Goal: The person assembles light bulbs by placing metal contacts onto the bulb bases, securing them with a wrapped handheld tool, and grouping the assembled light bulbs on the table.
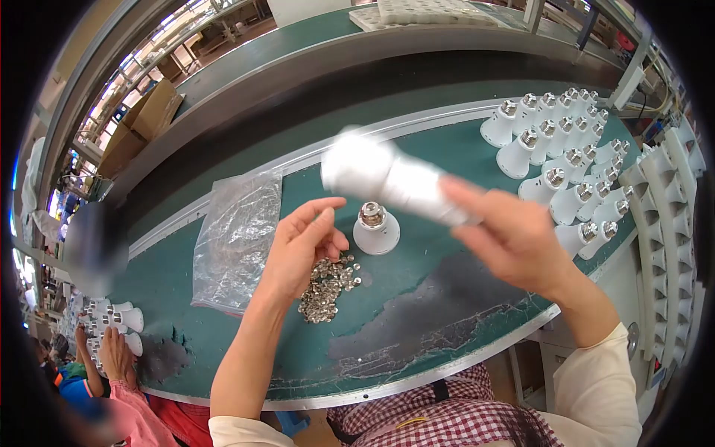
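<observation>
A white tool [417,190] with a broad rounded head, blurred by motion, is gripped at its narrow end by my right hand [514,235]. The head hangs up and left, above the green bench. Just below it, a white bulb housing [376,235] stands upright with its metal screw cap on top. Left of this housing is my left hand [305,242], its fingers curled and the thumb near the index finger; whether it holds something small, I cannot make out. Under that hand lies a pile of small metal contacts [320,294].
A clear plastic bag [237,238] lies at the left. Rows of bulb housings [547,186] stand at the right, beside stacked white trays [655,223]. At the far left, a co-worker's hands [115,354] touch more housings. A metal rail [313,153] runs behind.
</observation>
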### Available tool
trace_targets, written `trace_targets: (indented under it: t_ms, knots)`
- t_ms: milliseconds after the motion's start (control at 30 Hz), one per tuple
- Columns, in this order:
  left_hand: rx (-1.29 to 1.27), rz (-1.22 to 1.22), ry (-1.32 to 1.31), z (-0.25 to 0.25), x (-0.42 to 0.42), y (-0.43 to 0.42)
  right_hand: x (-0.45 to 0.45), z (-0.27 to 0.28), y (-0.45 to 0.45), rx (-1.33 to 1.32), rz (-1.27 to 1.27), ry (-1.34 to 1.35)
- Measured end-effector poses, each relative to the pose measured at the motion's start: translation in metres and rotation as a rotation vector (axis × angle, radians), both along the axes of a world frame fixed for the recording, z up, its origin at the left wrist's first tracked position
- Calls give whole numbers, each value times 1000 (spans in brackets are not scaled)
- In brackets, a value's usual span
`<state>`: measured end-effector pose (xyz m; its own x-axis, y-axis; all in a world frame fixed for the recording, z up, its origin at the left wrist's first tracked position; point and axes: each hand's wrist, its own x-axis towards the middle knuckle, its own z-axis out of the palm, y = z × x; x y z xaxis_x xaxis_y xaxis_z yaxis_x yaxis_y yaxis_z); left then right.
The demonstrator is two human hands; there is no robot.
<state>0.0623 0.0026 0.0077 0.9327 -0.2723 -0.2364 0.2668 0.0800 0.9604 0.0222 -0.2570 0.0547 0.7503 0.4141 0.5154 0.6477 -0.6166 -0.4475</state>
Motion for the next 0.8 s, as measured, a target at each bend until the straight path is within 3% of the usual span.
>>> trace_targets:
  t_ms: [33, 133, 200, 233, 300, 333, 367, 467, 533, 567, 633, 700, 800]
  knots:
    - [66, 36, -4, -1, -4, 2, 0, -5, 2, -266, 28, 73]
    - [41, 28, -26, 1, -14, 10, 0, 7, 1, -325, -4, 166]
    - [33, 32, -54, 3, -18, 17, 4, 9, 3, -14, 103, 159]
    - [35, 45, -47, 3, -24, 21, 2, 14, 4, -20, 107, 159]
    - [37, 61, -40, 0, -33, 30, -3, 27, 7, 134, -43, 226]
    - [30, 77, -37, -2, -37, 35, 0, 17, 6, 77, -2, 134]
    - [24, 91, -35, -3, -41, 39, 2, 9, 1, -183, 15, 240]
    - [35, 157, -39, -5, -56, 54, -1, 8, 1, -187, 28, 193]
    - [32, 194, -55, -8, -67, 66, -13, 11, 9, 194, -22, 378]
    - [32, 232, -76, -8, -71, 71, -17, 7, 12, 195, -6, 379]
    - [53, 258, -108, -11, -74, 75, -21, -5, 26, 421, 161, 955]
    - [107, 329, -145, -7, -84, 85, -22, -19, 47, 645, 138, 1503]
    - [292, 533, -258, -10, -91, 120, -3, -49, 57, 968, 58, 1639]
